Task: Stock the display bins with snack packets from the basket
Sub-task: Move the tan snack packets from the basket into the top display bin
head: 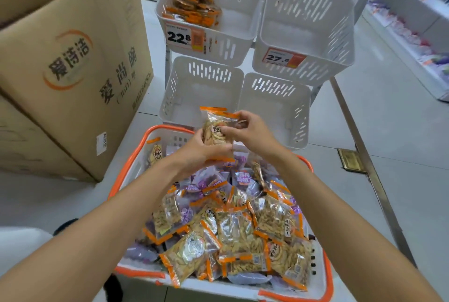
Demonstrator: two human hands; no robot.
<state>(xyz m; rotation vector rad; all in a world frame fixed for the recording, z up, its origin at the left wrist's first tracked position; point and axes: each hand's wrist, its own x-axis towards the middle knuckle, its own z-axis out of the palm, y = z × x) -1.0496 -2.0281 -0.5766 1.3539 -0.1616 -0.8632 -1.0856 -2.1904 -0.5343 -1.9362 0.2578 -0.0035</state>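
Both my hands hold a small stack of clear, orange-edged snack packets (215, 129) above the far end of the basket. My left hand (201, 153) grips the stack from below and my right hand (250, 131) pinches its top and right side. The white basket with an orange rim (326, 275) is full of several orange-edged and purple packets (233, 226). Beyond it stand white slotted display bins: the upper left bin (243, 26) holds several orange packets (194, 8), while the upper right bin (306, 34), lower left bin (194, 97) and lower right bin (274, 104) look bare.
A big cardboard box (73, 58) stands on the left beside the bins. Price tags 22.8 (179, 37) and 27.6 (279, 58) hang on the upper bins. A metal floor strip (364, 155) runs along the right, with store shelves (413, 9) behind it.
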